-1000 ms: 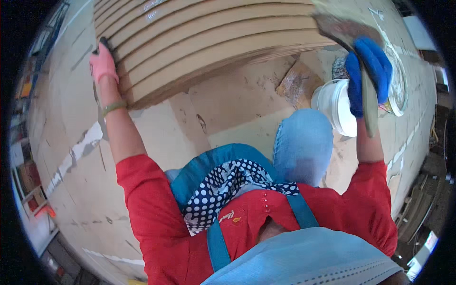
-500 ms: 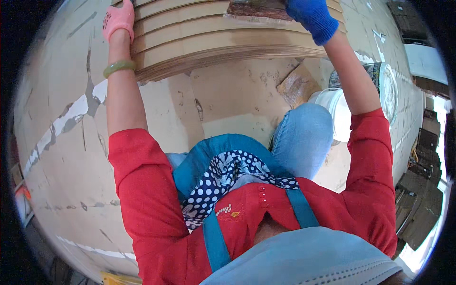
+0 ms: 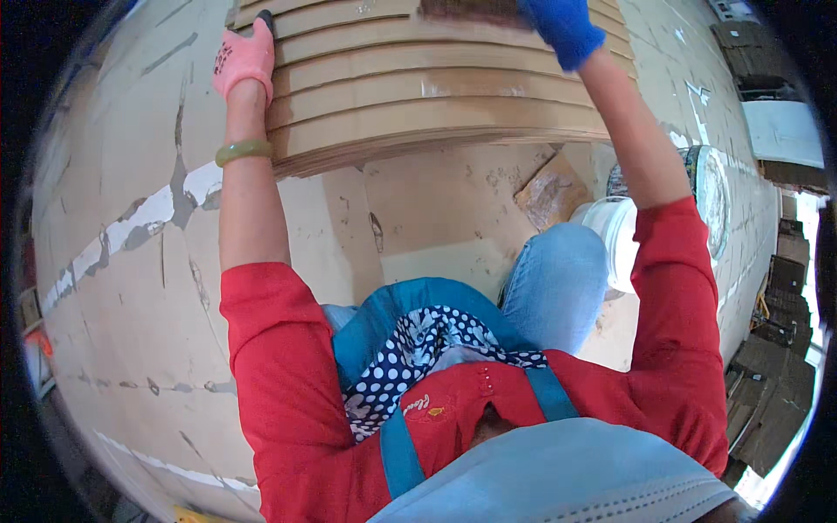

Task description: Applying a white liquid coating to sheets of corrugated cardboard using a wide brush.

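Note:
A stack of overlapping tan cardboard sheets [image 3: 349, 83] lies in front of me, fanned so their edges show as steps. My left hand [image 3: 244, 61], in a pink glove with dark fingertips, rests against the stack's left edge. Its thumb stands apart from the rest and reaches over the cardboard. In a blue glove, my right hand [image 3: 562, 30] is closed on a wide dark-brown brush [image 3: 475, 10], blurred and cut by the top of the picture. The brush is over the far part of the stack. A glossy wet streak [image 3: 475, 89] shows on the nearer sheets.
Beside my raised knee [image 3: 558, 283] stands a white bucket [image 3: 615, 240], with a larger round container [image 3: 711, 200] behind it. A loose brown piece [image 3: 554, 192] lies on the worn, patched floor [image 3: 131, 288]. Stacked dark cardboard [image 3: 776, 383] lines the far right.
The brush has moved farther away across the stack, uncovering the wet streak. My left hand stays at the stack's left edge, its thumb now showing over the sheets. The whole view has shifted slightly.

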Demonstrator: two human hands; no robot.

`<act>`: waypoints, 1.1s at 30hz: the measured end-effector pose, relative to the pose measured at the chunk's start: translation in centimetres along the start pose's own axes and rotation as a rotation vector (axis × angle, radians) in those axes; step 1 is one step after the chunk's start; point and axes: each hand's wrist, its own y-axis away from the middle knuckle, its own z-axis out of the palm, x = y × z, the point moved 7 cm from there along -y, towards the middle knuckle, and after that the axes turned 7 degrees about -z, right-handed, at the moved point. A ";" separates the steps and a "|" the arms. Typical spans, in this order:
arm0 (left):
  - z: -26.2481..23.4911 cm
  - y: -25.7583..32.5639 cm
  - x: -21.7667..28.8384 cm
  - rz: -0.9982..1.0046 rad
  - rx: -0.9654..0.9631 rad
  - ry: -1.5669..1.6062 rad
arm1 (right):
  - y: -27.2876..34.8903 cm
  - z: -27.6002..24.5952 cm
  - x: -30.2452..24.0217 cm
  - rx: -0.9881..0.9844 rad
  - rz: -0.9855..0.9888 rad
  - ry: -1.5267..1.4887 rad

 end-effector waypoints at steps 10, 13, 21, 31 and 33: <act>0.0 -0.3 -0.1 -0.020 -0.021 0.015 | 1.8 5.1 2.6 -0.204 0.033 -0.168; 0.2 0.0 -0.2 -0.026 -0.020 0.000 | 1.6 4.4 1.7 -0.160 0.052 0.010; 1.4 0.0 1.8 0.000 -0.038 0.021 | -6.1 2.1 2.3 0.082 -0.163 0.432; 0.3 0.2 0.5 -0.025 -0.007 -0.015 | -4.5 5.7 -2.5 -0.089 -0.217 0.054; 0.8 0.5 1.2 -0.013 -0.020 0.000 | -8.2 5.7 -2.1 -0.025 -0.164 0.157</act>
